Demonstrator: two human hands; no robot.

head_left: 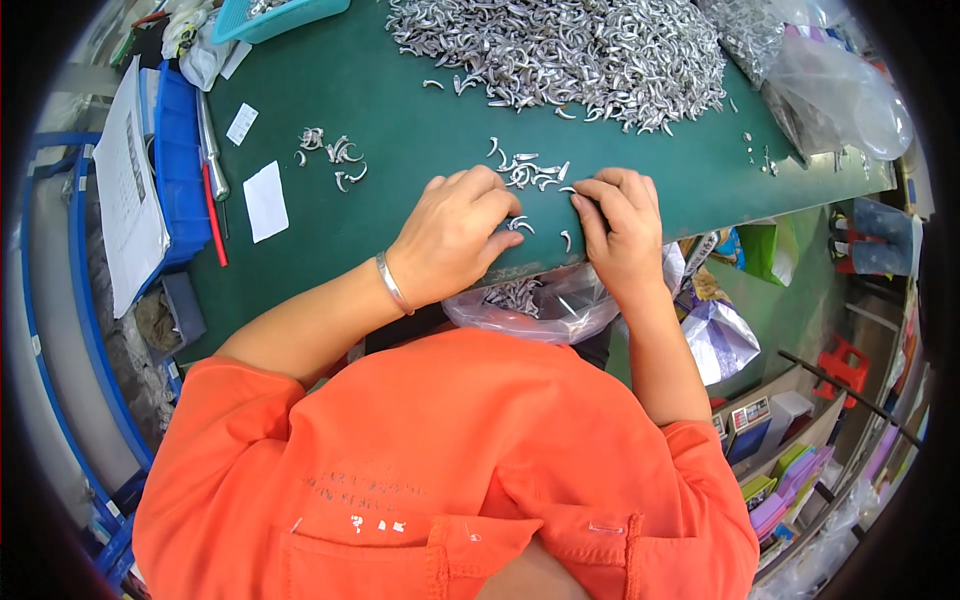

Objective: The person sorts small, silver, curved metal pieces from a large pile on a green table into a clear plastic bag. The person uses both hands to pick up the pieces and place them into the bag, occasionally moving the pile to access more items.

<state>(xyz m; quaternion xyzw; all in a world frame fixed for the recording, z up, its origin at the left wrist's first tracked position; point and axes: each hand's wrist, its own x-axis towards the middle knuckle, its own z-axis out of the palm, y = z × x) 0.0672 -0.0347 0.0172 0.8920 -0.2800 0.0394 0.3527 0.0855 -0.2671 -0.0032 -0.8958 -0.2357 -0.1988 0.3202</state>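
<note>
One clear bag (588,312) is holding curved metal pieces (515,298); one teal tray (285,24) is holding metal parts; left hand (450,228) is curling, thumb and index standing slightly apart, one piece lying at their tips; right hand (622,222) is curling, one piece lying at its fingertips; can't tell either grip; one more is lying between them on the green table (400,110).

Only illegible print on shirt (430,420) and sheet (130,215)
</note>
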